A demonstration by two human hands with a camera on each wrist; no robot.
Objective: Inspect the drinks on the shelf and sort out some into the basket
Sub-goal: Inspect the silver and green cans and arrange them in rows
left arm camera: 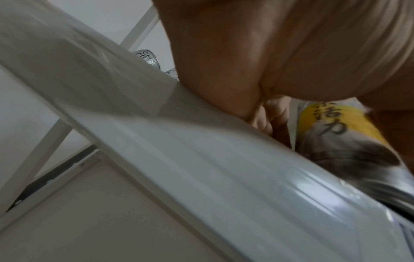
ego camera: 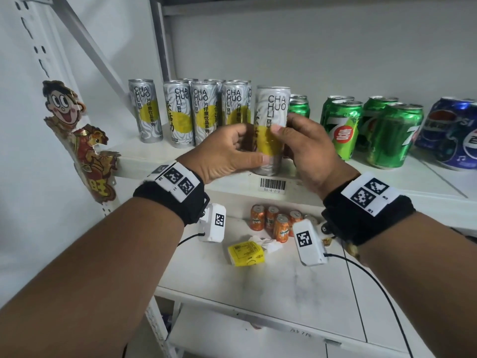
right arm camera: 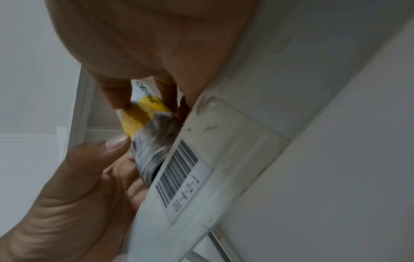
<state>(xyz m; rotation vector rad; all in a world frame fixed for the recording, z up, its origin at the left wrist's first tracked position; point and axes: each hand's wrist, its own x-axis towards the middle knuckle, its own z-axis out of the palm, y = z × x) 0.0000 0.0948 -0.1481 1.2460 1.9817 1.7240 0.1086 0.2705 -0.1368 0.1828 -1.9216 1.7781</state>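
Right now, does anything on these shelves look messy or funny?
Yes. On the lower shelf, a crumpled yellow packet and scrunched white paper lie loose beside the upright orange cans, like litter. The drinks above stand tidy.

Silver cans (ego camera: 180,112) crowd left, green cans (ego camera: 366,130) right; the shelf front (ego camera: 374,184) lies open.

Head view looks down at the shelf (ego camera: 335,188); both wrist views look up from beneath its edge.
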